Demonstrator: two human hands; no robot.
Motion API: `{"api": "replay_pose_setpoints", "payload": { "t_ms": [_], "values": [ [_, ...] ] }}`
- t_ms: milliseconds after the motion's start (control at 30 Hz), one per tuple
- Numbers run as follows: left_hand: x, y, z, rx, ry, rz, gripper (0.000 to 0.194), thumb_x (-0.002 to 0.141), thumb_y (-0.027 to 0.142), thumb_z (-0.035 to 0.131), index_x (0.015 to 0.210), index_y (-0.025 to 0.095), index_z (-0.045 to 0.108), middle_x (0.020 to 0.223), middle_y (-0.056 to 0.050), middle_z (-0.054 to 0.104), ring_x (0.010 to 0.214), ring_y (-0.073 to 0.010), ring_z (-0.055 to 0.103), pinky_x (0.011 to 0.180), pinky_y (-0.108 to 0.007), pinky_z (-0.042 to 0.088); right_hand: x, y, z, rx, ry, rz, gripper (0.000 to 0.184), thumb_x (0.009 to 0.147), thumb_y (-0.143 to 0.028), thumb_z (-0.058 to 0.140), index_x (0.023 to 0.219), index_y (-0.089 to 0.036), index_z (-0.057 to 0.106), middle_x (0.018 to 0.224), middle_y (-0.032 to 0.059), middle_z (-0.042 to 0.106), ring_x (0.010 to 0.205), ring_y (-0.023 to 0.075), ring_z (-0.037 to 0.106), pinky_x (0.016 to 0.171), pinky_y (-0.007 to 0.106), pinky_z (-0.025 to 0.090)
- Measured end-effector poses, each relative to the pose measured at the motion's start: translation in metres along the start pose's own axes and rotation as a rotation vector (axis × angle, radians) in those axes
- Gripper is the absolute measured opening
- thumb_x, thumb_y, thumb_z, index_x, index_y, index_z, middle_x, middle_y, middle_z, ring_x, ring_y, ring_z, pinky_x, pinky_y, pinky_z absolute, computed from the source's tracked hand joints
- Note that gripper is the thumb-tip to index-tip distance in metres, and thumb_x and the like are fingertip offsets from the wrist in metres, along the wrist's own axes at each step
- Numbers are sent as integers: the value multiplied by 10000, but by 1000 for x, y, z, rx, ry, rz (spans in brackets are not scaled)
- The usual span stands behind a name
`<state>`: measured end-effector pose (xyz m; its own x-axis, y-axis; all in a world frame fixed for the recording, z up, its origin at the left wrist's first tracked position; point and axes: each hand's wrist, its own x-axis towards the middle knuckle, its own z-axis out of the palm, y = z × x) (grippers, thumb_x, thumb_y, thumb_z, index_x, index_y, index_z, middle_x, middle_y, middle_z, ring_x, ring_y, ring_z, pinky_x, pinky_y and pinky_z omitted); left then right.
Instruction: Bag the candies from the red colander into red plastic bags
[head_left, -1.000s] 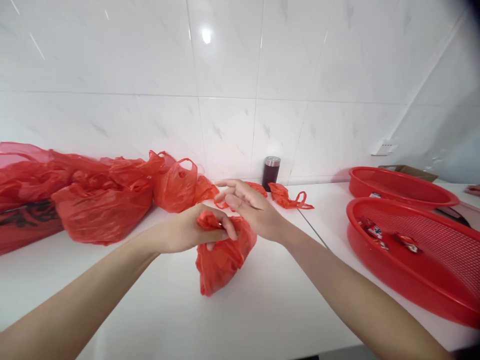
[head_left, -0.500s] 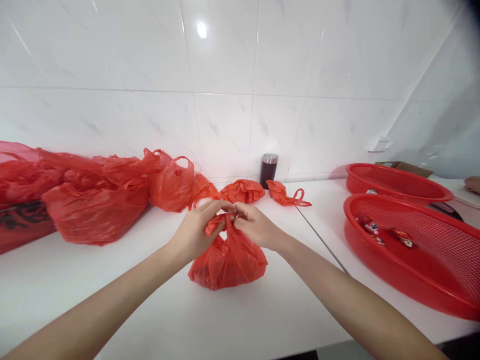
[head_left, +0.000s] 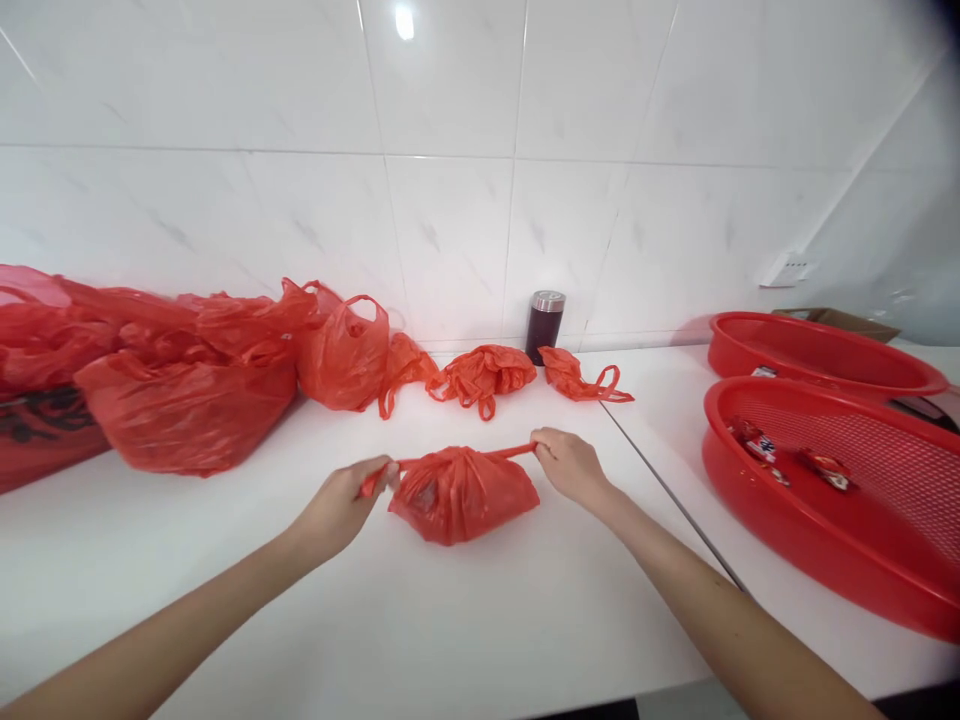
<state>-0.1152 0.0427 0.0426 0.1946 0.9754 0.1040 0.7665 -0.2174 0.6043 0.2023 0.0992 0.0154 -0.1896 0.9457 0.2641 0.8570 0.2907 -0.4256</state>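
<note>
A small filled red plastic bag (head_left: 461, 492) lies on the white counter (head_left: 420, 620) in the middle. My left hand (head_left: 341, 505) is closed on the bag's left handle, and my right hand (head_left: 568, 465) is closed on its right handle. The two handles are stretched taut to either side, with a knot at the top of the bag between my hands.
Large stuffed red bags (head_left: 187, 395) pile up at the left by the tiled wall. Smaller tied red bags (head_left: 484, 372) and a dark jar with a metal lid (head_left: 545, 325) stand at the back. Two red mesh baskets (head_left: 832, 500) with a few wrapped sweets sit at the right.
My hands met above the bag and crossed its handles, then moved apart sideways and lower, drawing the handles tight. The bag now lies flatter on the counter.
</note>
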Motion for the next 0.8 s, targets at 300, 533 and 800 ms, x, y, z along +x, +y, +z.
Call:
{"api": "replay_pose_setpoints", "payload": {
  "t_ms": [300,533,800],
  "values": [
    [53,36,67,131,187,-53,213,942,289,279,867,257,476,758,11,648,647,-184,583,596,-280,394,-2,-65,39,-96,-50,86,296,984,-290,278,1129,-277,536,875,11,623,634,133,559,569,246,266],
    [85,33,67,348,89,-133,264,920,289,354,1057,251,577,835,-81,698,755,-262,650,636,-335,421,22,-31,45,-145,-57,198,311,996,-293,238,1172,-261,492,745,16,642,651,175,579,566,271,242],
    [125,16,75,386,62,-154,395,935,489,451,1057,156,625,963,-65,672,847,-182,641,797,-395,511,34,0,53,-196,-41,346,300,975,-235,241,1155,-233,482,772,36,658,670,186,601,585,270,287]
  ]
}}
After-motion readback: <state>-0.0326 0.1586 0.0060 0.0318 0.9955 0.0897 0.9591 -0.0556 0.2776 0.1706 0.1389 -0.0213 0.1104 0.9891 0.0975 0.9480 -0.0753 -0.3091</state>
